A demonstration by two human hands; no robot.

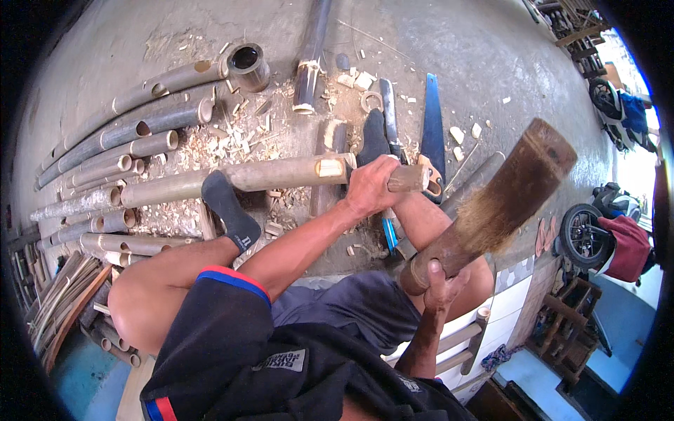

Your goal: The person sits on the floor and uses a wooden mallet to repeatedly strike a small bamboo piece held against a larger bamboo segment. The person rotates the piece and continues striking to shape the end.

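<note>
The black shirt (217, 326) bears a lettered patch (286, 361), one dark sock (226, 200) white print.

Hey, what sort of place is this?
Probably an informal bamboo workshop: bamboo poles with cut openings lie about, wood chips litter the floor, and a handsaw lies nearby.

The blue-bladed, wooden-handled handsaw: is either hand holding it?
No, the handsaw lies on the grey floor, apart from the left hand and right hand.
</note>
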